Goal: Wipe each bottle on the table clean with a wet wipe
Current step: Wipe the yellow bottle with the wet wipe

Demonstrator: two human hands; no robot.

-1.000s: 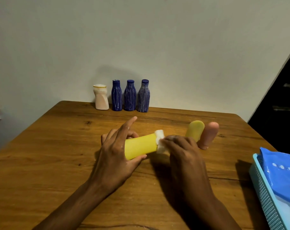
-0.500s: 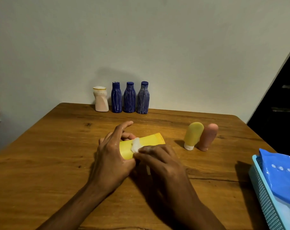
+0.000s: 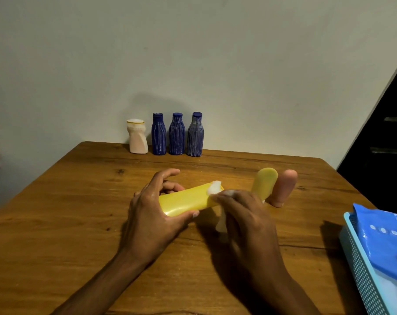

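Observation:
My left hand [image 3: 149, 214] grips a yellow tube bottle [image 3: 186, 200] lying sideways above the middle of the wooden table [image 3: 56, 212], thumb under it and fingers over its left end. My right hand [image 3: 245, 214] pinches a white wet wipe [image 3: 214, 188] and presses it on the tube's right end; part of the wipe hangs below the fingers. A second yellow tube [image 3: 264, 184] and a pink tube [image 3: 284, 188] stand to the right. At the back edge stand a cream bottle [image 3: 136, 139] and three blue bottles [image 3: 177, 134].
A light blue perforated basket [image 3: 361, 269] at the right edge holds a blue wipe packet [image 3: 384, 237]. A plain wall rises behind the table. A dark opening lies at the far right.
My right hand has slid the wipe along the yellow tube, from its right end to near my left hand half a second ago, and back to the right end now.

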